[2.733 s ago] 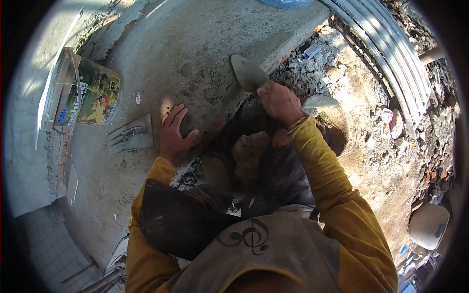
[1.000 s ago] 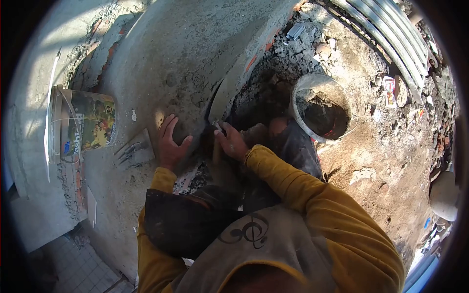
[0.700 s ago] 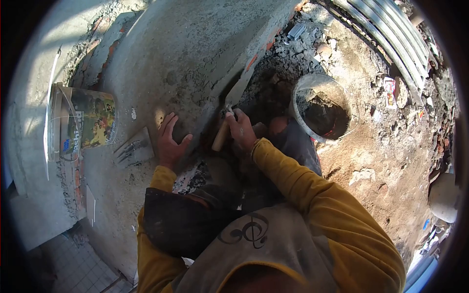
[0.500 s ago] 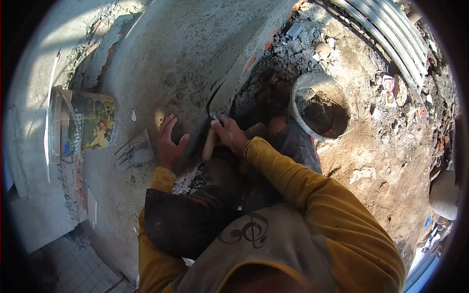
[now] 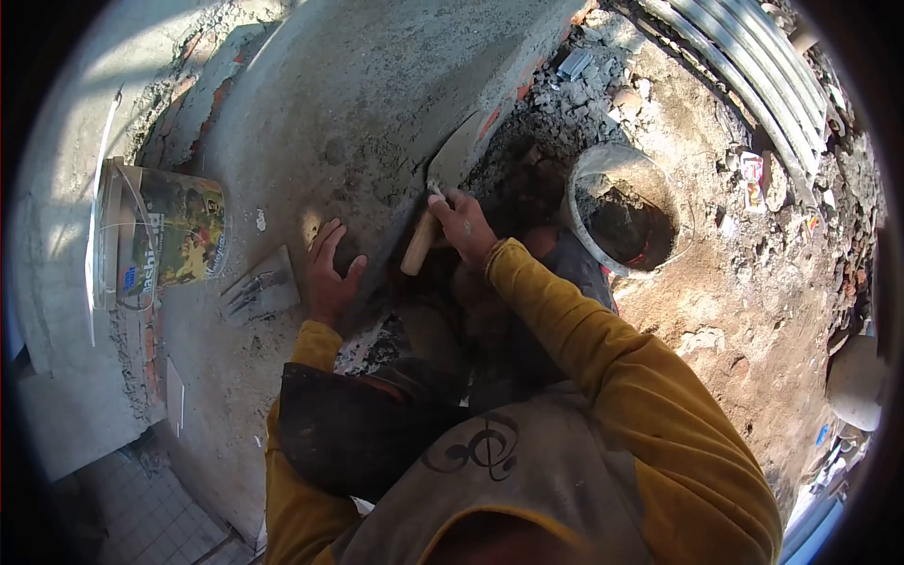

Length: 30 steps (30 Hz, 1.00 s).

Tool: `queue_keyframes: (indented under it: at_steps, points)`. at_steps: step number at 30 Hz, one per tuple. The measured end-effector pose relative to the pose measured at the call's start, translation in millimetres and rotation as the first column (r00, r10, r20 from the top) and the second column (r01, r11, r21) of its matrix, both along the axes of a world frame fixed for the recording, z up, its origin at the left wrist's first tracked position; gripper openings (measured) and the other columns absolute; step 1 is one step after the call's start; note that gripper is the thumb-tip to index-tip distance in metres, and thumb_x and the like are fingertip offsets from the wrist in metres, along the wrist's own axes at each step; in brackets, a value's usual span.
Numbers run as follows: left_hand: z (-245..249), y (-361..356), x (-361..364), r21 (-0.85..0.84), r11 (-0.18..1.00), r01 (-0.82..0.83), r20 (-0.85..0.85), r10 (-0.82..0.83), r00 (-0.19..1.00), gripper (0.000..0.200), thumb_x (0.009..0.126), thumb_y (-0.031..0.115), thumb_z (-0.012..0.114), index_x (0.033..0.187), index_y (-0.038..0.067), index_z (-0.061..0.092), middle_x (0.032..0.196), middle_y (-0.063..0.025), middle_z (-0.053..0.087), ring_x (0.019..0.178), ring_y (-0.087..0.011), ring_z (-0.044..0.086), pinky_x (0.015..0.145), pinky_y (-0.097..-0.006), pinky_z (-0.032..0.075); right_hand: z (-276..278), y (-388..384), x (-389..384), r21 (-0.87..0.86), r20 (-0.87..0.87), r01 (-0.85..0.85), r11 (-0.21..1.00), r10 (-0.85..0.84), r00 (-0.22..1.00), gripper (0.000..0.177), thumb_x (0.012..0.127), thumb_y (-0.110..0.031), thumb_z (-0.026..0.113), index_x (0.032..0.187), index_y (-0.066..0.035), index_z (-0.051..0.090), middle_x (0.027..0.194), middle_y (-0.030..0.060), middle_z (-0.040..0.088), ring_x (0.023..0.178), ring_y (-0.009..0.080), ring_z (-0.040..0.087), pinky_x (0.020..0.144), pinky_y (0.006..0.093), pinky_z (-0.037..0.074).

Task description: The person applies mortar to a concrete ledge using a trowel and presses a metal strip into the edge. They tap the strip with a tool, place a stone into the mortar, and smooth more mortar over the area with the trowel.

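My right hand (image 5: pixel 466 226) is closed around a trowel with a wooden handle (image 5: pixel 419 243). The trowel's grey blade (image 5: pixel 455 155) lies against the edge of the concrete slab (image 5: pixel 348 113), where red brick shows through. Fingers spread, my left hand (image 5: pixel 331 275) rests on the slab surface. To its left lies a flat rectangular plate (image 5: pixel 264 290) smeared with dark marks, perhaps a plastering float. On my right, a bucket (image 5: pixel 574 207) holds grey mortar (image 5: pixel 626 221) and stands on the soil.
A printed plastic bucket (image 5: pixel 184 226) sits at the left. Beyond the slab edge is a heap of grey rubble (image 5: pixel 584 94) with a small pale block (image 5: pixel 574 64) on it. Corrugated sheeting (image 5: pixel 753 66) runs along the upper right. A red-and-white wrapper (image 5: pixel 751 179) lies on the ground.
My right hand has moved the trowel a little up and to the right along the slab edge. My left hand stays in nearly the same place.
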<state>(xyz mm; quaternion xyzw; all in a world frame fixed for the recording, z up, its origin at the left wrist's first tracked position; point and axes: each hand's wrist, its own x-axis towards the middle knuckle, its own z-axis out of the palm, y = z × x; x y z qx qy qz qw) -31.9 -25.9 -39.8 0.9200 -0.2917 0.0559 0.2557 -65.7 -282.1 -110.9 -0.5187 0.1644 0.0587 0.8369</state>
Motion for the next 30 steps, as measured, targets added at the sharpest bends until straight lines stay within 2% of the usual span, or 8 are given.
queue_keyframes:
  at_steps: [3,5,9,16,18,22,27,30]
  points:
    - [1,0,-1,-0.004,1.000,-0.009,-0.007,0.009,1.000,0.055,0.083,0.025,0.074,0.129,0.001,0.058,0.140,-0.0152,0.055,0.131,-0.0338,0.050,0.111,-0.0423,0.039,13,13,-14,-0.063,-0.056,-0.128,0.990,0.125,0.991,0.032,0.102,-0.027,0.055,0.110,0.004,0.056,0.088,0.0044,0.059,0.085,0.0115,0.059,0.072,0.0279,0.052]
    - [3,-2,-2,-0.020,1.000,-0.008,-0.010,0.008,1.000,0.054,0.083,0.024,0.074,0.129,0.001,0.058,0.139,-0.0153,0.055,0.131,-0.0342,0.050,0.110,-0.0426,0.039,-1,36,-39,-0.270,0.122,-0.072,0.960,0.108,0.987,0.038,0.095,-0.030,0.060,0.100,0.008,0.060,0.085,0.0204,0.064,0.077,0.0261,0.063,0.075,0.0388,0.050]
    - [0,1,0,-0.032,0.999,-0.005,-0.004,0.005,1.000,0.053,0.082,0.023,0.074,0.128,0.001,0.058,0.139,-0.0153,0.055,0.131,-0.0345,0.050,0.110,-0.0428,0.039,-3,47,-79,-0.278,0.100,-0.124,0.953,0.157,0.983,0.039,0.094,-0.030,0.061,0.100,0.009,0.061,0.090,0.0262,0.065,0.084,0.0338,0.065,0.080,0.0413,0.049]
    - [-1,2,1,-0.027,1.000,-0.003,-0.003,0.003,1.000,0.053,0.083,0.024,0.074,0.128,0.001,0.058,0.139,-0.0155,0.055,0.131,-0.0344,0.050,0.110,-0.0428,0.039,7,44,-49,-0.191,0.050,-0.020,0.981,0.030,0.998,0.040,0.093,-0.031,0.063,0.099,0.008,0.061,0.088,0.0271,0.065,0.087,0.0356,0.067,0.078,0.0425,0.049]
    - [-1,2,1,-0.026,1.000,-0.001,-0.001,0.001,1.000,0.053,0.083,0.024,0.073,0.128,0.001,0.058,0.139,-0.0155,0.055,0.131,-0.0343,0.050,0.110,-0.0428,0.039,11,55,-42,-0.389,0.184,0.010,0.921,0.067,0.981,0.038,0.097,-0.029,0.060,0.100,0.009,0.061,0.087,0.0118,0.066,0.084,0.0126,0.059,0.075,0.0336,0.050]
    - [-1,2,1,-0.045,0.999,0.000,-0.014,0.000,1.000,0.052,0.084,0.025,0.073,0.128,0.001,0.059,0.138,-0.0157,0.055,0.130,-0.0343,0.050,0.110,-0.0430,0.039,21,68,-68,-0.337,0.109,-0.236,0.911,0.287,0.952,0.039,0.094,-0.032,0.064,0.097,0.007,0.062,0.081,0.0123,0.062,0.076,0.0138,0.055,0.071,0.0345,0.048]
    - [-3,5,0,-0.076,0.997,0.004,-0.016,-0.005,1.000,0.052,0.084,0.025,0.073,0.127,0.000,0.059,0.137,-0.0163,0.056,0.130,-0.0346,0.051,0.110,-0.0429,0.039,25,64,-72,-0.377,0.125,-0.050,0.925,0.105,0.987,0.040,0.092,-0.033,0.067,0.097,0.007,0.063,0.077,0.0146,0.061,0.073,0.0160,0.057,0.071,0.0355,0.049]
    - [-2,4,1,-0.057,0.998,0.002,-0.011,-0.003,1.000,0.052,0.084,0.026,0.073,0.127,0.000,0.059,0.137,-0.0167,0.056,0.129,-0.0347,0.051,0.110,-0.0430,0.039,11,66,-45,-0.267,0.144,0.097,0.959,-0.060,0.988,0.041,0.091,-0.034,0.067,0.099,0.007,0.065,0.078,0.0183,0.063,0.074,0.0200,0.061,0.073,0.0370,0.050]
